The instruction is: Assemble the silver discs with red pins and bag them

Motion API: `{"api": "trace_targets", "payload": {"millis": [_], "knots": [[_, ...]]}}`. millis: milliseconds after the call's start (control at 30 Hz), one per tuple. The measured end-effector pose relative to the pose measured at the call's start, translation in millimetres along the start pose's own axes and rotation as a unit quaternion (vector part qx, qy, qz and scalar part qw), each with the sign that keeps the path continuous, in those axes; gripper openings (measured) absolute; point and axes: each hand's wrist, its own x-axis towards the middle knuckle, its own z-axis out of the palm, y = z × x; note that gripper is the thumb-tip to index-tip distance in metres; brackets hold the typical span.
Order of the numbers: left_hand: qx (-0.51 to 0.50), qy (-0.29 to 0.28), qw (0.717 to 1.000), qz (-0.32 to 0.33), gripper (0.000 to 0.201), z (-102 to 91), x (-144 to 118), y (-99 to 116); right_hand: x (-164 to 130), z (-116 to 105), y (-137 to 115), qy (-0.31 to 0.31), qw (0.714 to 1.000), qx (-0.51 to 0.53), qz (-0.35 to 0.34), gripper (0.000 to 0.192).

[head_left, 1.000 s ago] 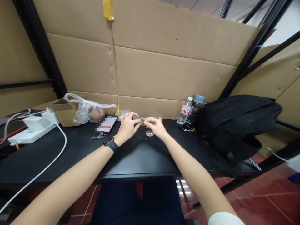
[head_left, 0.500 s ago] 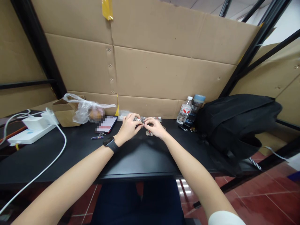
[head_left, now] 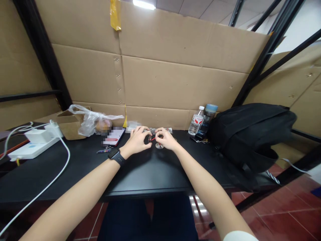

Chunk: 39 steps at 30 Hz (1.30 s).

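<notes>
My left hand [head_left: 137,140] and my right hand [head_left: 166,139] meet at the middle of the black table [head_left: 140,170], fingertips almost touching. Between them they pinch a small red-and-metal piece [head_left: 152,138]; its exact shape is too small to tell. A little round metal disc [head_left: 159,146] lies on the table just under my right hand's fingers. Behind both hands lies a clear plastic packet [head_left: 164,129]. A black watch [head_left: 115,156] sits on my left wrist.
A phone [head_left: 114,136] and a small key charm [head_left: 102,151] lie left of my hands, with a plastic bag [head_left: 94,118] and brown box behind. A white power strip [head_left: 28,150] with cable sits far left. Two bottles [head_left: 200,120] and a black backpack [head_left: 250,137] stand right. Cardboard walls the back.
Both hands have come down a little toward the table and stayed together on the small piece. The view has tilted slightly upward.
</notes>
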Motion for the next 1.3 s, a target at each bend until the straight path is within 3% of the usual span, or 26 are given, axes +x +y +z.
{"api": "trace_targets", "payload": {"millis": [133,233,333,533,667,800,867,933,1033,1133,1300], "knots": [[0.0,-0.03,1.0,-0.004,0.036,1.6,-1,-3,-1,-1,1,-0.002,1.0,-0.001,0.009,0.006],[-0.007,-0.005,1.0,-0.002,0.036,4.9,-2,-1,0,3,3,-0.014,1.0,0.001,-0.004,0.006],[-0.013,0.015,1.0,-0.005,0.021,9.1,-2,1,0,6,3,-0.013,1.0,-0.009,-0.02,0.008],[-0.013,-0.023,1.0,-0.004,0.016,10.9,-2,-1,-3,-2,1,-0.044,0.995,-0.07,-0.047,0.016],[-0.024,-0.045,0.998,-0.021,0.017,11.1,-1,-3,-8,-10,14,-0.025,0.982,-0.186,0.006,0.037],[-0.024,-0.043,0.998,-0.028,0.018,12.0,-1,-3,-8,-12,28,-0.089,0.967,-0.228,0.073,0.013],[-0.022,-0.044,0.998,-0.032,0.018,12.2,-1,-3,-7,-11,30,-0.112,0.97,-0.202,0.08,0.002],[-0.021,-0.048,0.998,-0.04,0.018,11.8,-1,-3,-4,-10,30,-0.102,0.98,-0.154,0.073,0.005],[-0.025,-0.041,0.996,-0.073,0.018,9.3,0,-2,1,-8,27,-0.056,0.996,-0.033,0.063,0.013],[-0.058,-0.01,0.99,-0.127,0.018,5.8,3,-3,4,-7,21,0.01,0.993,0.102,0.054,0.024],[-0.178,0.023,0.966,-0.188,0.023,6.2,7,-10,2,1,4,0.06,0.979,0.181,0.071,0.029]]}}
